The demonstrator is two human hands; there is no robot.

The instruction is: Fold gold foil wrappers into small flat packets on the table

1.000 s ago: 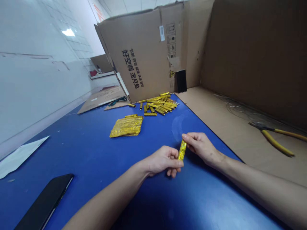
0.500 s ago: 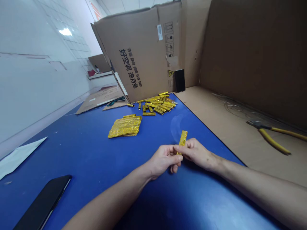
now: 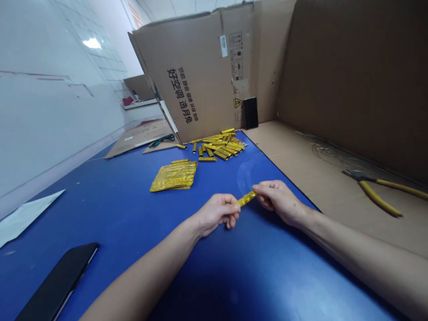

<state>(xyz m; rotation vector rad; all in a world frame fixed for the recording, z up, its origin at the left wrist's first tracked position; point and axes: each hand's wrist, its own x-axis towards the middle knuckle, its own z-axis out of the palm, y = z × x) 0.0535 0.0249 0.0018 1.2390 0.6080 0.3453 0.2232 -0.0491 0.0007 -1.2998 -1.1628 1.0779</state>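
Gold foil strip [image 3: 246, 199] is pinched between the two hands, above the blue table [image 3: 267, 272]. One end is held by the fingertips of the left hand [image 3: 217, 214], the other by those of the right hand [image 3: 279, 200]. Both hands are closed narrowly, and the strip is held nearly level across the small gap between them.

Only a light fingertip hold is seen, so the main risk is judged to be a slip on the slick foil, by which the strip could be dropped onto the table. The thin foil could also be creased or torn if it is pulled or twisted too hard between the two pinches. Loose gold sticks [image 3: 217, 148] are heaped well beyond the hands, with a flat stack of foil packets [image 3: 174, 176] lying nearer, so a stray strip could be mixed in only if it skidded far.
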